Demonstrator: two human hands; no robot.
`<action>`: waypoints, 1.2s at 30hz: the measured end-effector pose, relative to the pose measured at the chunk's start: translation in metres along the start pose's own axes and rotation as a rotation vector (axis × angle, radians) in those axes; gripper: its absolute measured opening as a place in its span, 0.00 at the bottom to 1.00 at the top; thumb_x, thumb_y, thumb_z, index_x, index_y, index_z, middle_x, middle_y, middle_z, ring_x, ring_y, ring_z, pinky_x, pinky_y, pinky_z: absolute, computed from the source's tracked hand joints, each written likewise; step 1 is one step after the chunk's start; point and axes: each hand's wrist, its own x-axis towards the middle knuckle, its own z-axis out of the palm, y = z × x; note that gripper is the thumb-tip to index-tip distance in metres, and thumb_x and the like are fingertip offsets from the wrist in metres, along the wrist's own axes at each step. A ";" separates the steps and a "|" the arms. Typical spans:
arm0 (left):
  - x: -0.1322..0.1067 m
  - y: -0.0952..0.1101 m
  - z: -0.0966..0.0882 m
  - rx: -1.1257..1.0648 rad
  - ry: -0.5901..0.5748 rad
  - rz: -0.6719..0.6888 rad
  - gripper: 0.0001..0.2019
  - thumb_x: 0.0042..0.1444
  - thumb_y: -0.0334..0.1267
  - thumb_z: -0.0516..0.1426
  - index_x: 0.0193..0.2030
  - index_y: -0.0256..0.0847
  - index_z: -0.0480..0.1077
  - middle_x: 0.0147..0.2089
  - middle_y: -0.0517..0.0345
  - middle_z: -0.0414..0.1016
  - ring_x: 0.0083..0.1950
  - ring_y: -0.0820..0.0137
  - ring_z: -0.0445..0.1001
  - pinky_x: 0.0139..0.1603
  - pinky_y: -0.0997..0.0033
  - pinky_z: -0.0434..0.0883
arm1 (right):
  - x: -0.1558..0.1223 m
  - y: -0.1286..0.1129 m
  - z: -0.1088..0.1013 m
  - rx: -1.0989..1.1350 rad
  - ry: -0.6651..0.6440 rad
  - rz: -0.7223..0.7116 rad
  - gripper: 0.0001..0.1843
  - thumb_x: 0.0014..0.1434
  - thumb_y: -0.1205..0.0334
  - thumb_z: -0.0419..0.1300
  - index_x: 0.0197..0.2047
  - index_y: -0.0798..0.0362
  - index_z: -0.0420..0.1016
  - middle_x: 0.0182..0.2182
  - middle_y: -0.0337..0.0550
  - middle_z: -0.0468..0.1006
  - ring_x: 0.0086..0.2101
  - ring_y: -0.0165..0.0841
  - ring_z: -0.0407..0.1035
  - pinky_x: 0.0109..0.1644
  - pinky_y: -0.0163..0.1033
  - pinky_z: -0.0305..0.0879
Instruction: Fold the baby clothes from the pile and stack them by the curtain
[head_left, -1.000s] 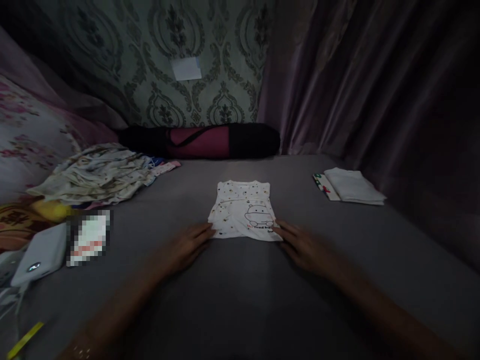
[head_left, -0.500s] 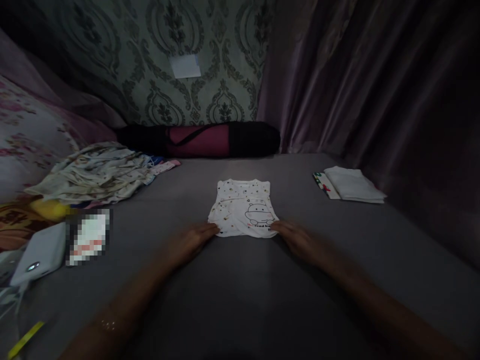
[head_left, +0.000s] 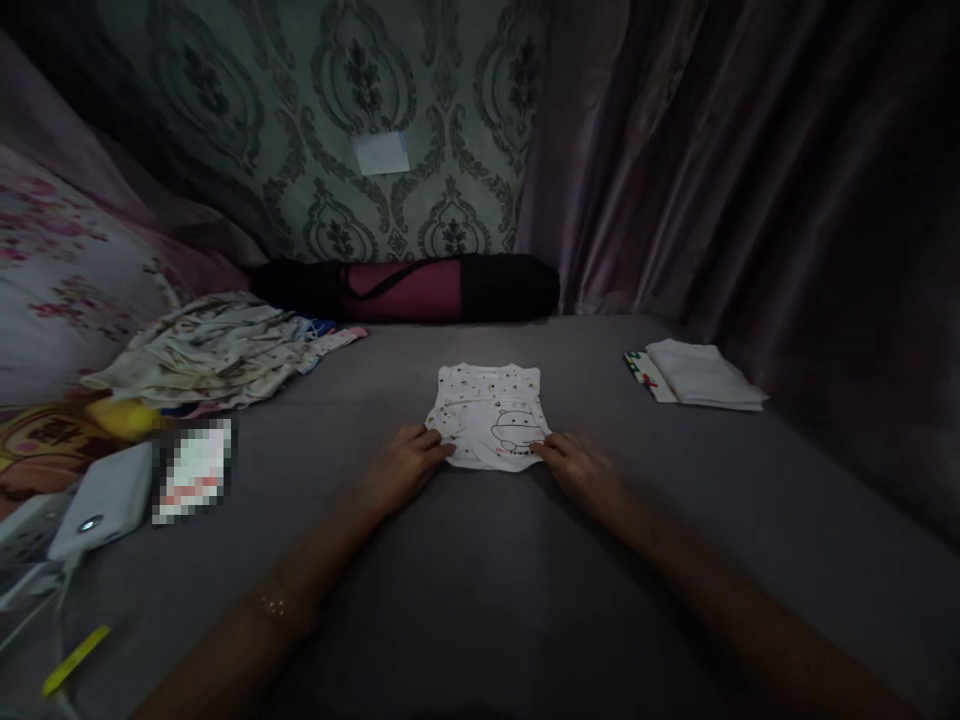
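Observation:
A small white garment (head_left: 489,412) with dots and a cartoon animal print lies flat on the grey bed sheet (head_left: 480,580) in the middle. My left hand (head_left: 405,466) pinches its lower left corner, fingers curled on the hem. On the lower right corner my right hand (head_left: 579,468) grips the hem the same way; it is slightly blurred. The bottom hem looks lifted and rolled a little toward the wall.
A pile of patterned clothes (head_left: 217,348) lies at the left. Folded white cloths (head_left: 697,374) sit at the right. A dark and maroon rolled bag (head_left: 409,288) lies against the wall. A white power bank (head_left: 105,498) and a floral pillow (head_left: 60,290) are at the left.
Both hands slid forward along the sheet and closed on the garment's bottom corners. The hem has moved up, so the garment looks shorter. The view shifted slightly.

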 end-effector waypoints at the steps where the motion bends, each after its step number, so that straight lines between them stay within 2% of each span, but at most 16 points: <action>1: 0.001 0.000 -0.002 0.015 0.006 -0.003 0.16 0.66 0.38 0.46 0.51 0.45 0.73 0.43 0.50 0.74 0.45 0.63 0.66 0.46 0.62 0.63 | 0.000 0.000 -0.001 -0.016 -0.005 -0.001 0.18 0.64 0.70 0.49 0.53 0.50 0.73 0.42 0.48 0.75 0.41 0.37 0.68 0.48 0.43 0.64; 5: -0.002 -0.002 -0.008 0.014 0.024 -0.014 0.16 0.66 0.39 0.47 0.50 0.48 0.75 0.48 0.50 0.76 0.51 0.58 0.64 0.46 0.58 0.58 | -0.004 0.002 -0.004 -0.024 -0.029 0.011 0.18 0.64 0.70 0.50 0.53 0.47 0.74 0.45 0.47 0.75 0.43 0.37 0.68 0.49 0.43 0.63; 9: -0.006 0.001 -0.016 -0.035 0.000 -0.010 0.17 0.66 0.41 0.45 0.51 0.47 0.74 0.48 0.51 0.77 0.51 0.59 0.64 0.46 0.58 0.56 | -0.012 0.002 -0.007 0.027 -0.048 0.019 0.20 0.64 0.70 0.49 0.54 0.46 0.73 0.48 0.47 0.74 0.44 0.37 0.68 0.48 0.42 0.64; 13: -0.013 0.015 -0.026 -0.052 -0.022 0.025 0.17 0.67 0.41 0.45 0.49 0.47 0.75 0.46 0.52 0.78 0.51 0.60 0.64 0.47 0.59 0.55 | -0.026 -0.004 -0.018 0.020 -0.063 0.013 0.20 0.64 0.70 0.49 0.53 0.46 0.74 0.47 0.46 0.74 0.45 0.37 0.68 0.48 0.42 0.64; 19: -0.034 0.041 -0.044 -0.124 -0.066 0.080 0.14 0.66 0.37 0.48 0.47 0.47 0.74 0.45 0.55 0.78 0.49 0.62 0.66 0.47 0.60 0.54 | -0.053 -0.021 -0.048 0.008 -0.121 -0.072 0.19 0.64 0.70 0.49 0.51 0.46 0.74 0.45 0.46 0.75 0.40 0.36 0.69 0.44 0.41 0.66; 23: -0.043 0.048 -0.056 -0.224 -0.123 0.063 0.13 0.65 0.37 0.48 0.48 0.48 0.74 0.45 0.55 0.77 0.49 0.64 0.67 0.48 0.61 0.56 | -0.061 -0.026 -0.057 0.079 -0.157 -0.080 0.19 0.64 0.70 0.49 0.51 0.46 0.75 0.45 0.46 0.75 0.41 0.36 0.70 0.45 0.42 0.67; 25: -0.041 0.044 -0.056 -0.309 -0.136 0.037 0.13 0.65 0.37 0.48 0.48 0.47 0.73 0.47 0.54 0.77 0.49 0.65 0.68 0.50 0.62 0.59 | -0.059 -0.023 -0.057 0.155 -0.124 -0.069 0.18 0.64 0.69 0.49 0.50 0.45 0.75 0.48 0.46 0.74 0.45 0.37 0.70 0.50 0.45 0.66; 27: -0.035 0.037 -0.054 -0.434 -0.102 -0.009 0.14 0.66 0.39 0.47 0.50 0.45 0.72 0.49 0.53 0.75 0.50 0.66 0.70 0.52 0.63 0.62 | -0.051 -0.018 -0.056 0.265 -0.062 -0.055 0.16 0.64 0.66 0.50 0.49 0.46 0.76 0.52 0.47 0.72 0.49 0.38 0.68 0.53 0.46 0.65; 29: -0.026 0.027 -0.050 -0.570 -0.073 -0.074 0.16 0.66 0.40 0.46 0.52 0.44 0.71 0.50 0.52 0.75 0.50 0.67 0.71 0.51 0.66 0.65 | -0.039 -0.010 -0.054 0.409 -0.024 -0.017 0.15 0.65 0.63 0.49 0.48 0.47 0.75 0.53 0.47 0.72 0.50 0.37 0.68 0.53 0.44 0.66; 32: -0.005 0.011 -0.048 -0.681 -0.101 -0.178 0.16 0.65 0.43 0.47 0.52 0.41 0.71 0.48 0.52 0.75 0.44 0.68 0.73 0.45 0.70 0.68 | -0.016 0.005 -0.052 0.584 -0.057 0.060 0.16 0.66 0.60 0.47 0.47 0.48 0.75 0.45 0.44 0.77 0.43 0.34 0.72 0.48 0.39 0.68; 36: 0.027 -0.009 -0.048 -0.736 -0.134 -0.277 0.18 0.62 0.46 0.49 0.50 0.38 0.73 0.43 0.53 0.75 0.39 0.67 0.72 0.38 0.70 0.69 | 0.015 0.028 -0.042 0.642 -0.088 0.122 0.18 0.67 0.56 0.46 0.47 0.49 0.75 0.38 0.42 0.79 0.37 0.34 0.73 0.42 0.37 0.68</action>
